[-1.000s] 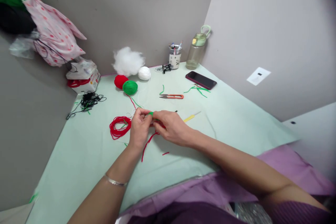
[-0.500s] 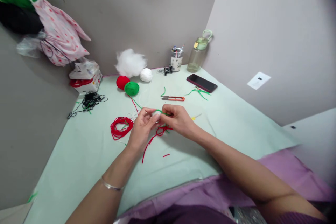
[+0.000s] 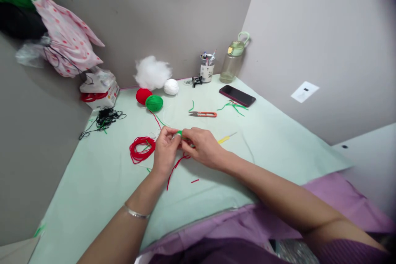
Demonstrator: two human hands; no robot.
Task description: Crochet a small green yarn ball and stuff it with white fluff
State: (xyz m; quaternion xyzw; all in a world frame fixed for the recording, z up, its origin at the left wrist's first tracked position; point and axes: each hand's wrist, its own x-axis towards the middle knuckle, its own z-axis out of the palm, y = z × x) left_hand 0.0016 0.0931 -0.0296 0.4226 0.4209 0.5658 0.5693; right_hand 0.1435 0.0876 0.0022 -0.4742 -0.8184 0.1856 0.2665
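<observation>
Over the middle of the table my left hand [image 3: 165, 148] and my right hand [image 3: 204, 146] meet, fingertips close together. Both are closed in a pinch around green yarn [image 3: 180, 133], of which only a short bit shows between them. A small pale piece at my left fingertips is mostly hidden. Under the hands, red yarn [image 3: 173, 172] trails out toward me. A yellow-handled crochet hook [image 3: 224, 139] lies just right of my right hand. To the left of my left hand is a loose coil of red yarn [image 3: 133, 150].
Behind the hands lie orange thread snips [image 3: 206, 114], a green yarn ball [image 3: 154, 102], a red ball [image 3: 143, 95], a white ball [image 3: 171, 87] and white stuffing [image 3: 152, 72]. A phone [image 3: 237, 95], bottle [image 3: 231, 64] and pen jar [image 3: 207, 70] stand farther back. Black yarn [image 3: 107, 119] lies left.
My right hand has moved left, closer to my left fingertips, and its fingers now cover more of the green yarn. More of the yellow crochet hook shows.
</observation>
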